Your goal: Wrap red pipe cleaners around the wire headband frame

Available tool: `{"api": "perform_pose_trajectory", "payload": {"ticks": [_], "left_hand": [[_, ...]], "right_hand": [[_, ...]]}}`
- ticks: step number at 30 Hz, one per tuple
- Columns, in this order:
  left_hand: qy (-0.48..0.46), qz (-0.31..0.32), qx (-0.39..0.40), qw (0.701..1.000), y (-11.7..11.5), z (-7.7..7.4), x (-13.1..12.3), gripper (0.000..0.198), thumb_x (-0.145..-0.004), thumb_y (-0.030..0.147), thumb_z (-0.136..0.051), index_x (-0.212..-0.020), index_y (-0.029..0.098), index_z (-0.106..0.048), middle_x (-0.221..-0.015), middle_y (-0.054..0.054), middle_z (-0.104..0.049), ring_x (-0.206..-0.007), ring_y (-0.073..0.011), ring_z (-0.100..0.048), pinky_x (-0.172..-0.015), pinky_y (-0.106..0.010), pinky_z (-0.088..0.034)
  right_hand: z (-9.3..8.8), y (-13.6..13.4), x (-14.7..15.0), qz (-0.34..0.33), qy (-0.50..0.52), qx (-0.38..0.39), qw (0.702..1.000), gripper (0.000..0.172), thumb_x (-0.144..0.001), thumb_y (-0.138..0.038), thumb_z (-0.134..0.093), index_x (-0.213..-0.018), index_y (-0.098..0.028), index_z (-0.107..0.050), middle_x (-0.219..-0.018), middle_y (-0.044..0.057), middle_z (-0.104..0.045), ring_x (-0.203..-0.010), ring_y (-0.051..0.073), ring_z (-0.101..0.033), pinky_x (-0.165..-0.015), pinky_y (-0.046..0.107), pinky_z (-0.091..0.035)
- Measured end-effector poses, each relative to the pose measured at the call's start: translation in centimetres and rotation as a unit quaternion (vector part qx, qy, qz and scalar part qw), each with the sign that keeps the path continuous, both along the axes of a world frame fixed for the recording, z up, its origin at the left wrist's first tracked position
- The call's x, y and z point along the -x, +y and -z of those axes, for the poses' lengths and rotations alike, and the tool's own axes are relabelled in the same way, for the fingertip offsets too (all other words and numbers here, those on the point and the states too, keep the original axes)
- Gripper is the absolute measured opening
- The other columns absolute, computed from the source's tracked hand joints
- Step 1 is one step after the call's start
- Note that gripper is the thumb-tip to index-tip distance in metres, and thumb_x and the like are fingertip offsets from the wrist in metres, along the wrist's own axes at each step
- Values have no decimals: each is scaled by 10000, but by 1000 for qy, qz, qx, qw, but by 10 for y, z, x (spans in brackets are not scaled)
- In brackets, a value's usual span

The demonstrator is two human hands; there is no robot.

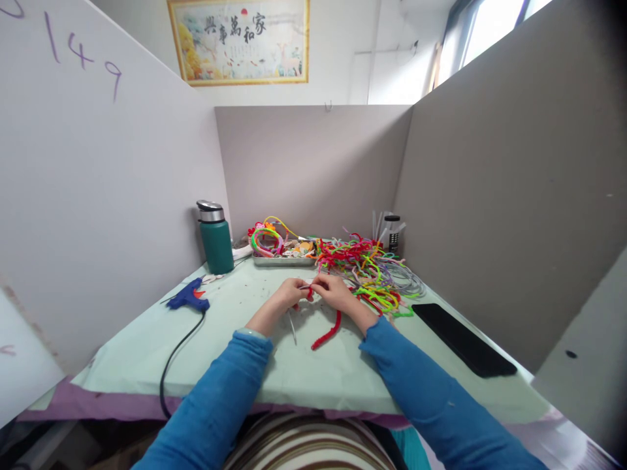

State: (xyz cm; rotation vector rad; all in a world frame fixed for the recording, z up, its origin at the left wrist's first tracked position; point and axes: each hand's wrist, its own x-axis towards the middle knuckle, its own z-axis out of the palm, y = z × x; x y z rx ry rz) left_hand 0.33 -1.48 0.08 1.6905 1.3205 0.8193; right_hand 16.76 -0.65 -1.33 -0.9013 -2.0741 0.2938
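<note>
My left hand (290, 294) and my right hand (334, 292) meet over the middle of the table, fingers closed in a pinch. Between the fingertips is a small piece of red pipe cleaner (310, 294), gripped from both sides. A longer red fuzzy length (327, 335) curves out below my right hand onto the cloth; whether it joins the held piece is hidden. Below my left hand sticks out a thin pale grey strip (292, 328), its upper end covered by the fingers.
A blue glue gun (189, 297) with a black cord lies left, near a green bottle (216, 241). At the back stand a metal tray (284, 262) of craft pieces, a heap of coloured pipe cleaners (367, 261) and a black-lidded jar (392, 234). A black phone-like slab (463, 339) lies right.
</note>
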Motion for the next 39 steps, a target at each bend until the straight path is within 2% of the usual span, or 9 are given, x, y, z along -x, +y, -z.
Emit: {"api": "perform_pose_trajectory", "payload": {"ticks": [5, 12, 20, 28, 39], "left_hand": [[-11, -3, 16, 1000, -2, -3, 1, 311, -695, 366, -656, -852, 98, -646, -747, -59, -670, -469, -59, -456, -406, -172, -339], [3, -9, 12, 1000, 0, 0, 2, 457, -679, 523, -628, -848, 99, -653, -750, -59, -675, -410, -39, -387, -410, -193, -329], [-1, -14, 1, 1000, -3, -5, 0, 559, -669, 620, -569, -821, 91, -666, -671, -64, -649, -452, -69, -423, -412, -199, -340], [19, -9, -8, 1000, -3, -5, 0, 599, -677, 654, -523, -829, 97, -678, -622, -49, -625, -451, -77, -428, -421, -205, -350], [26, -11, -21, 999, -3, -3, -2, 572, -706, 625, -506, -795, 84, -669, -582, -57, -609, -455, -89, -454, -405, -193, -344]], "right_hand": [[0, 1, -1, -4, 0, 3, 1000, 121, -793, -188, -513, -781, -167, -632, -715, 10, -625, -650, 122, -525, -615, 220, -373], [0, 1, 0, -17, 5, 11, 1000, 137, -794, -177, -498, -770, -164, -632, -724, 11, -627, -661, 122, -530, -617, 218, -375], [0, -1, -1, -32, 2, 10, 999, 142, -819, -207, -502, -797, -163, -635, -750, 19, -638, -679, 125, -542, -631, 221, -385], [1, -1, 0, -23, -1, 8, 1000, 148, -809, -284, -555, -792, -158, -631, -731, 21, -637, -650, 123, -535, -607, 221, -375], [1, -4, 4, 5, -20, -4, 1000, 93, -756, -168, -522, -713, -151, -602, -668, 3, -614, -591, 102, -498, -567, 208, -345]]}}
